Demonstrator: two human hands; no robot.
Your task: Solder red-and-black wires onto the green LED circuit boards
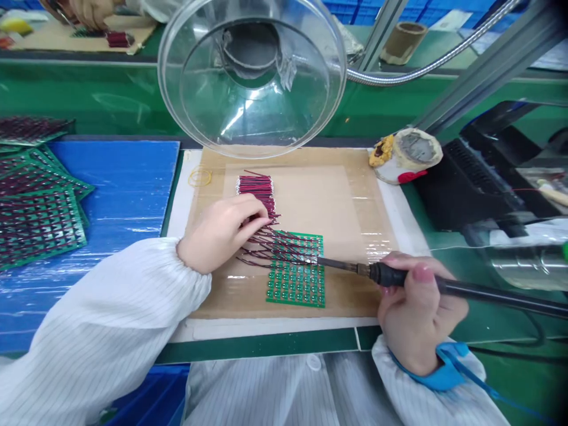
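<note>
My right hand (pixel 419 302) is closed around the black handle of a soldering iron (pixel 406 278). The iron's tip touches the middle of a green circuit board panel (pixel 296 290), where short dark red wires (pixel 284 248) run off to the left. My left hand (pixel 231 228) has thumb and forefinger pinched together by the near end of a bundle of red and black wires (pixel 256 186), just above the panel. Its fingertips seem to be on a wire, though the grip is partly hidden. The panel's lower rows show bare pads.
A clear round fume hood (pixel 252 83) hangs over the work board (pixel 355 195). At left, wired panels (pixel 39 225) are stacked on a blue sheet (pixel 133 195). A tip-cleaning pot (pixel 417 148) and black equipment (pixel 474 171) stand right. A co-worker's hand (pixel 93 12) shows beyond.
</note>
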